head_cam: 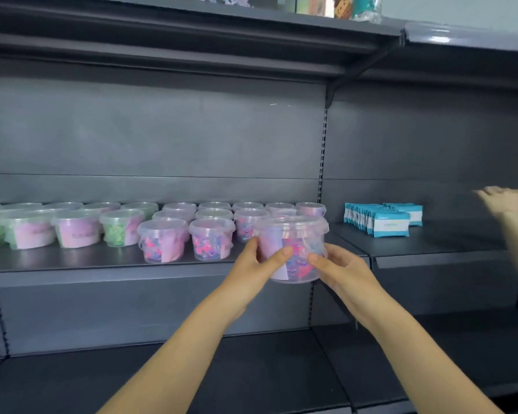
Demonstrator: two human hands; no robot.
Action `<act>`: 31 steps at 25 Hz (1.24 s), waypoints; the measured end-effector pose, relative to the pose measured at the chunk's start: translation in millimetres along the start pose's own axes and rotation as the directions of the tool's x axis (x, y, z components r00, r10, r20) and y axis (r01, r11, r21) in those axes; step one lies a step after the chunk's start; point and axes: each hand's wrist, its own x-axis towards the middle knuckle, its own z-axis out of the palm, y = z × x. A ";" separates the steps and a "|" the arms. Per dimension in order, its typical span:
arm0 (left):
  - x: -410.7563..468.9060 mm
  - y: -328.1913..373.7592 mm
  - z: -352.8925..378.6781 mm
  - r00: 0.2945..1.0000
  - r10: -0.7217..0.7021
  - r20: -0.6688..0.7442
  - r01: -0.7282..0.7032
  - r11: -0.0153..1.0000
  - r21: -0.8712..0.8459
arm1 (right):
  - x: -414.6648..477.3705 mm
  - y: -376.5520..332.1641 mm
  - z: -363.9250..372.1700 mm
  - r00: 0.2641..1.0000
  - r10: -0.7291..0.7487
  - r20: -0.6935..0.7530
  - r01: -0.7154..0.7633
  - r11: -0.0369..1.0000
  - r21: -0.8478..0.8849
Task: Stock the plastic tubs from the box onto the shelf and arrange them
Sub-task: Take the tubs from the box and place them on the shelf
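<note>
1. Nearest, under both forearms, lay the dark lower shelf.
2. The left hand and right hand gripped one clear tub from opposite sides. The thumbs pressed its front wall, tips close together, and the other fingers curled round behind it.
3. The tub stood upright between the fingers, lid on top and its axis about vertical. Its pale label faced the camera just above the left thumb. It was held over the front edge of the middle shelf, at that shelf's right end.
4. Beyond the left fingers and to their left, the stocked tubs stood upright in rows on the middle shelf. Those with pink and blue contents were nearest the hands, and the pink and green ones were farther left.
5. Well to the right of the right fingers, blue and white packets stood in a row on the neighbouring shelf.
6. Farther right, another person's hand was blurred, possibly raised over that shelf.
</note>
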 end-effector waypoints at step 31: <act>321.7 -105.9 78.7 0.956 0.288 0.056 -0.153 0.328 0.932 | 317.2 154.5 -160.3 0.928 0.127 -0.352 -0.277 0.864 -0.420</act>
